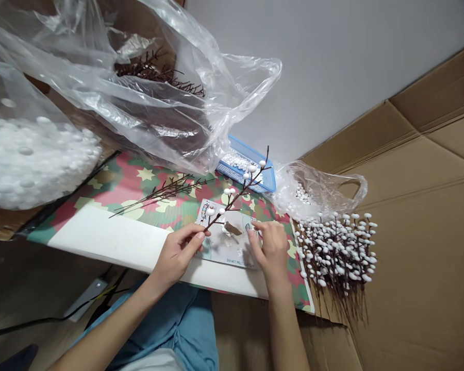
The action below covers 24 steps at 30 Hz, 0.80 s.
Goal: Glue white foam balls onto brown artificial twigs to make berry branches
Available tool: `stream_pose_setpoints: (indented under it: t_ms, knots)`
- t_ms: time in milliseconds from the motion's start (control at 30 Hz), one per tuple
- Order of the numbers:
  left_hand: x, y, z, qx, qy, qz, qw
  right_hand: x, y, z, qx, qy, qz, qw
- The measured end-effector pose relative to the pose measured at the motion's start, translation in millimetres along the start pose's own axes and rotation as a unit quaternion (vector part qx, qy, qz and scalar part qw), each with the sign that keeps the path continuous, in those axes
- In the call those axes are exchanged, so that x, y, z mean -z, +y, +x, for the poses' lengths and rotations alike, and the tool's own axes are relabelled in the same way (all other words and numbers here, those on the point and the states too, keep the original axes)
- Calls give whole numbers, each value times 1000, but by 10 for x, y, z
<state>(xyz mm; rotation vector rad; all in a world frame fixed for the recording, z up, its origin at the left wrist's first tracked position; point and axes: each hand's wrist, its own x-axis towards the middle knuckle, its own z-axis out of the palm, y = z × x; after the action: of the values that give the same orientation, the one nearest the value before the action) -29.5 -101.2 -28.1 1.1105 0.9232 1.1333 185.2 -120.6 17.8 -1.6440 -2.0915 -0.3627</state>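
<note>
My left hand point(181, 250) pinches the lower end of a brown artificial berry twig point(237, 196), which slants up to the right and carries several white berries. My right hand point(270, 250) hovers over the right side of a pale printed card point(216, 252), thumb and forefinger drawn close together. Whatever may be between those fingertips is too small to make out. On the card, under the twig, a small brown piece point(232, 228) sits beside whitish blobs. Bare brown twigs point(166, 191) lie on the patterned cover to the left of the card.
A blue basket point(270, 180) of white berries stands behind the card. Finished-looking berry stems point(336, 252) are heaped at right, near a clear bag point(320, 188). Large plastic bags hold brown twigs point(150, 72) and white berries point(34, 159) at left. Cardboard point(421, 232) borders the right.
</note>
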Motion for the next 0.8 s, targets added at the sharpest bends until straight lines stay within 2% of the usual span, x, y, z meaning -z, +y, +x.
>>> stream_pose_setpoints:
  t_ms: [67, 200, 300, 433, 567, 733, 800]
  knots:
    - [-28, 16, -13, 5, 6, -3, 1000, 36, -129, -71, -48, 22, 86, 995]
    - [-137, 64, -52, -11, 23, -14, 1000, -81, -554, -206, -70, -72, 293, 951]
    - [-221, 89, -66, -12, 26, -44, 999, -216, -772, -243, -100, -107, 374, 916]
    - [-290, 75, -67, 5, 35, -80, 996, -332, -832, -241, -162, -104, 441, 877]
    - [-331, 57, -78, 5, 55, -104, 993, -396, -840, -233, -212, -87, 448, 864]
    - [-397, 77, -120, -9, 69, -101, 992, -393, -877, -214, -221, -90, 516, 822]
    - [-417, 66, -141, -9, 69, -102, 992, -391, -886, -205, -229, -76, 519, 820]
